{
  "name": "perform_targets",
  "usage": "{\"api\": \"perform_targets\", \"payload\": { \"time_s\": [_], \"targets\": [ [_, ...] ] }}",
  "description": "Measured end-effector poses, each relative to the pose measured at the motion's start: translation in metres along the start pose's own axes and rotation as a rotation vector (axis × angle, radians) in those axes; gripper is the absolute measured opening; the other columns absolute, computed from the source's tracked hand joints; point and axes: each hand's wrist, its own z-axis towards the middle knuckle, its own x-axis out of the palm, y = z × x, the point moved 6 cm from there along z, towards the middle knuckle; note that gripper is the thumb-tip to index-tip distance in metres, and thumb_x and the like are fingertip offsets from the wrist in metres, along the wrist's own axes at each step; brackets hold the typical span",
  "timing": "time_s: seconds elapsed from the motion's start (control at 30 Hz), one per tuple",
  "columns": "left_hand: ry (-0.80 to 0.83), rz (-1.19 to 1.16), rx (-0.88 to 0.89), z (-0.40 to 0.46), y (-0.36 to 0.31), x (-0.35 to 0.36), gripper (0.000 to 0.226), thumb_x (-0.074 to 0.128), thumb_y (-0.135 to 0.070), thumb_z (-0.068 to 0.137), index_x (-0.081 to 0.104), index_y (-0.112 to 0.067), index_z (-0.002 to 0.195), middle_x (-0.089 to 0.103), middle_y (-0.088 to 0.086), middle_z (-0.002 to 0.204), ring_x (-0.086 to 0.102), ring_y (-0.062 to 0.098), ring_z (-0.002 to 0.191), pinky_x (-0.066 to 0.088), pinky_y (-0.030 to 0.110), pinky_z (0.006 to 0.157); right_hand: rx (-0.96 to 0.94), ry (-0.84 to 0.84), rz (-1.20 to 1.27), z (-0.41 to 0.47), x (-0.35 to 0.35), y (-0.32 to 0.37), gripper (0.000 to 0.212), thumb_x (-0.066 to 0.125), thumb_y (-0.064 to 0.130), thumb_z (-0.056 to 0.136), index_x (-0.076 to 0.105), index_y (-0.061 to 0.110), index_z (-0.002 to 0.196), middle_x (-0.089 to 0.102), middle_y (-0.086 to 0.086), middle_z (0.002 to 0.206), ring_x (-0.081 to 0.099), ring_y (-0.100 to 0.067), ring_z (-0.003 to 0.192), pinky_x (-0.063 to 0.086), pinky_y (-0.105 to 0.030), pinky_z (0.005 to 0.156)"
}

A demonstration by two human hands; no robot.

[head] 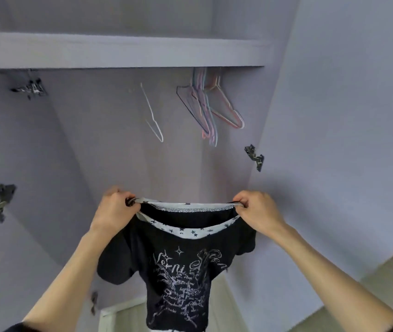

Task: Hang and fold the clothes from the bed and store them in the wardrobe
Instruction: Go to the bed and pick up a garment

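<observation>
Black T-shirt [178,267], short-sleeved and printed on the chest with white script and star shapes, hangs in mid-air in front of the open wardrobe [334,92], held up by its neckline. That neckline is trimmed with a white band [186,230] patterned in small dark stars, and it is stretched wide between the two hands. The left hand [114,209] grips the band at the left end of the collar, fingers curled tightly around the fabric. The right hand [259,209] grips the right end the same way, fingers closed on the trim. Both bare forearms reach up from the bottom corners of the view, and the shirt's body drops straight down between them, its sleeves bunched out to either side.

Above and behind the shirt, a cluster of thin wire hangers [211,109] in pink, blue and dark tones hangs just under the wardrobe shelf [119,50], toward the right. A single white hanger [153,116] hangs apart from them, to their left, tilted. The wardrobe's inside walls are pale lilac. Dark metal hinges [255,156] sit on the right side panel, and others show, blurred, on the left side. Pale flooring is visible at the lower right.
</observation>
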Motion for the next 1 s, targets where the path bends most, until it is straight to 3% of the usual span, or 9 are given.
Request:
{"api": "perform_targets", "payload": {
  "time_s": [0.07, 0.13, 0.2, 0.33, 0.4, 0.57, 0.7, 0.83, 1.0],
  "targets": [
    [0.032, -0.057, -0.018, 0.031, 0.006, 0.002, 0.01, 0.062, -0.014, 0.086, 0.067, -0.009, 0.079, 0.056, 0.005, 0.077, 0.055, 0.027, 0.082, 0.034, 0.026, 0.066, 0.015, 0.051, -0.006, 0.038, 0.012, 0.004, 0.019, 0.057, 0.014, 0.084, 0.071, 0.022, 0.094, 0.072, 0.003, 0.09, 0.064, -0.018, 0.088, 0.048, -0.027, 0.075],
    [0.053, -0.155, -0.053, 0.055, 0.01, 0.005, 0.013, 0.062, -0.014, 0.086, 0.068, -0.005, 0.079, 0.063, 0.011, 0.077, 0.056, 0.022, 0.074, 0.041, 0.028, 0.066, 0.01, 0.12, -0.027, 0.066, 0.021, 0.011, 0.019, 0.056, 0.014, 0.085, 0.071, 0.022, 0.095, 0.071, 0.005, 0.092, 0.064, -0.017, 0.089, 0.047, -0.025, 0.075],
    [0.096, -0.387, -0.102, 0.074, 0.01, 0.009, 0.014, 0.062, -0.01, 0.087, 0.069, -0.006, 0.076, 0.065, 0.008, 0.072, 0.057, 0.017, 0.068, 0.052, 0.025, 0.068, 0.01, 0.175, -0.028, 0.093, 0.029, 0.013, 0.018, 0.057, 0.016, 0.086, 0.071, 0.022, 0.095, 0.071, 0.006, 0.092, 0.064, -0.015, 0.089, 0.045, -0.022, 0.074],
    [0.202, -0.807, -0.216, 0.115, -0.001, 0.018, 0.018, 0.057, -0.002, 0.089, 0.069, -0.007, 0.077, 0.066, 0.006, 0.076, 0.062, 0.012, 0.07, 0.053, 0.013, 0.061, 0.014, 0.265, -0.01, 0.15, 0.04, 0.015, 0.019, 0.061, 0.031, 0.088, 0.069, 0.022, 0.102, 0.07, 0.005, 0.093, 0.063, -0.015, 0.095, 0.041, -0.021, 0.076],
    [0.227, -0.843, -0.214, 0.133, -0.01, 0.019, 0.015, 0.057, -0.003, 0.089, 0.071, -0.007, 0.083, 0.069, 0.007, 0.082, 0.066, 0.01, 0.073, 0.053, 0.014, 0.062, 0.052, 0.175, 0.054, 0.182, 0.032, 0.013, 0.03, 0.059, 0.033, 0.09, 0.064, 0.017, 0.115, 0.068, 0.0, 0.106, 0.061, -0.019, 0.105, 0.041, -0.024, 0.086],
    [0.206, -0.839, -0.173, 0.168, -0.024, 0.015, 0.016, 0.055, -0.004, 0.089, 0.071, -0.006, 0.092, 0.072, 0.007, 0.087, 0.067, 0.012, 0.081, 0.053, 0.015, 0.067, 0.094, -0.27, 0.131, 0.278, -0.024, 0.003, 0.04, 0.048, 0.015, 0.095, 0.046, -0.002, 0.132, 0.049, -0.028, 0.129, 0.048, -0.041, 0.117, 0.035, -0.037, 0.095],
    [0.117, -0.805, -0.22, 0.186, -0.021, 0.014, 0.016, 0.054, -0.002, 0.09, 0.069, -0.001, 0.093, 0.069, 0.011, 0.086, 0.065, 0.017, 0.08, 0.055, 0.019, 0.07, 0.124, -0.215, -0.005, 0.341, -0.028, -0.014, 0.056, 0.048, 0.016, 0.095, 0.026, -0.01, 0.14, 0.032, -0.031, 0.142, 0.033, -0.042, 0.131, 0.026, -0.04, 0.107],
    [0.033, -0.799, -0.275, 0.198, -0.008, 0.01, 0.018, 0.054, 0.001, 0.089, 0.069, -0.004, 0.084, 0.068, 0.009, 0.079, 0.063, 0.017, 0.074, 0.054, 0.023, 0.07, 0.142, -0.161, -0.064, 0.378, -0.017, -0.024, 0.062, 0.049, 0.017, 0.094, 0.021, -0.013, 0.14, 0.035, -0.032, 0.141, 0.038, -0.043, 0.128, 0.031, -0.041, 0.105],
    [-0.012, -0.761, -0.305, 0.198, 0.01, 0.006, 0.019, 0.055, 0.0, 0.089, 0.071, -0.007, 0.083, 0.069, 0.007, 0.075, 0.065, 0.018, 0.074, 0.056, 0.031, 0.076, 0.296, -0.056, 0.191, 0.398, 0.003, -0.031, 0.067, 0.045, 0.039, 0.096, 0.027, -0.007, 0.141, 0.043, -0.028, 0.139, 0.044, -0.041, 0.126, 0.036, -0.04, 0.104]
  ]
}}
